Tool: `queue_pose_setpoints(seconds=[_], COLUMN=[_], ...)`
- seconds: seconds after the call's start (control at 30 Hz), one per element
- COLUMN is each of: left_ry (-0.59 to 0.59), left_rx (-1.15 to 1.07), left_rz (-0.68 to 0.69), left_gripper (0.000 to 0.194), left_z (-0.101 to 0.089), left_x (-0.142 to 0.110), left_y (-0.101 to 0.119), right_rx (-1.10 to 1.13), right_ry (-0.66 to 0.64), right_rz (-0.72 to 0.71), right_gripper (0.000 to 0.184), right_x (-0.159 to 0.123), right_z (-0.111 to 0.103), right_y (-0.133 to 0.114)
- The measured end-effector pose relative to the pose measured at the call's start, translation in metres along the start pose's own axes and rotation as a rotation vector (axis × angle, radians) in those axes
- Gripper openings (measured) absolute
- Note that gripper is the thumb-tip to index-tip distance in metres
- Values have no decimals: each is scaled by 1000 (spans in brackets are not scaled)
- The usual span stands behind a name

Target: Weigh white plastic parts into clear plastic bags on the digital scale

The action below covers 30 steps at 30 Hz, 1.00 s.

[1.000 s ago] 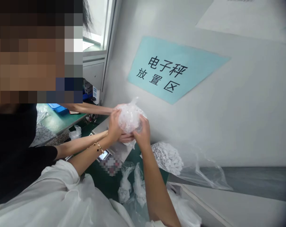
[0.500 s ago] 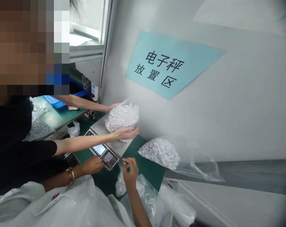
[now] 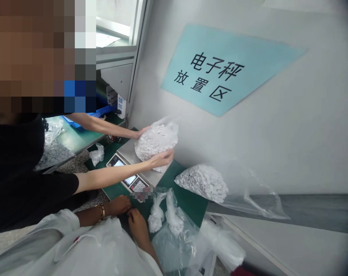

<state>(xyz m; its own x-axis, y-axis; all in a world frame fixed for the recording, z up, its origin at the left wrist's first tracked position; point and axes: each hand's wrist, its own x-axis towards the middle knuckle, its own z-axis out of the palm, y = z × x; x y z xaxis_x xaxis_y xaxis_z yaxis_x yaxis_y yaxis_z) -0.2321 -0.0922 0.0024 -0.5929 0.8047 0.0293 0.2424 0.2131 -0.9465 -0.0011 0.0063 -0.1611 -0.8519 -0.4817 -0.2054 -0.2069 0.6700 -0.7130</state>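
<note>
nothing is seen held by the left hand [image 3: 118, 205], lying open just below the digital scale's keypad [image 3: 137, 185]; the right hand [image 3: 137, 225], nearer the knotted plastic bags [image 3: 156, 216] on the green mat [image 3: 188, 197], is curled, any grip untold.

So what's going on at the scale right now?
A co-worker in black holds a clear bag of white pieces above the digital scale with both hands. The person's left hand and right hand are near the scale's front, by the green mat. Another filled bag lies on the mat.
</note>
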Motion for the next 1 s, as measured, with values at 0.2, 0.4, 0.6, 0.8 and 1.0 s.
queue_pose_setpoints(seconds=[0.2,0.4,0.6,0.8,1.0], left_ry=[-602,-415,51,152,-370], left_rx=[-326,-852,-1223,-1606,-1794], left_rz=[320,-129,-502,-729,-520], left_gripper=[29,35,43,47,36], left_z=[-14,-61,-88,-78,-89], left_x=[-2,-86,-188,-198,-198], left_y=[-2,51,173,244,209], right_rx=[-88,-105,-151,-177,-152], right_ry=[-93,-102,-93,-71,-96], right_rz=[215,291,301,296,286], right_gripper=[22,31,30,29,26], right_x=[-8,-4,-10,-20,-20], right_z=[16,18,25,29,29], right_y=[15,28,31,27,28])
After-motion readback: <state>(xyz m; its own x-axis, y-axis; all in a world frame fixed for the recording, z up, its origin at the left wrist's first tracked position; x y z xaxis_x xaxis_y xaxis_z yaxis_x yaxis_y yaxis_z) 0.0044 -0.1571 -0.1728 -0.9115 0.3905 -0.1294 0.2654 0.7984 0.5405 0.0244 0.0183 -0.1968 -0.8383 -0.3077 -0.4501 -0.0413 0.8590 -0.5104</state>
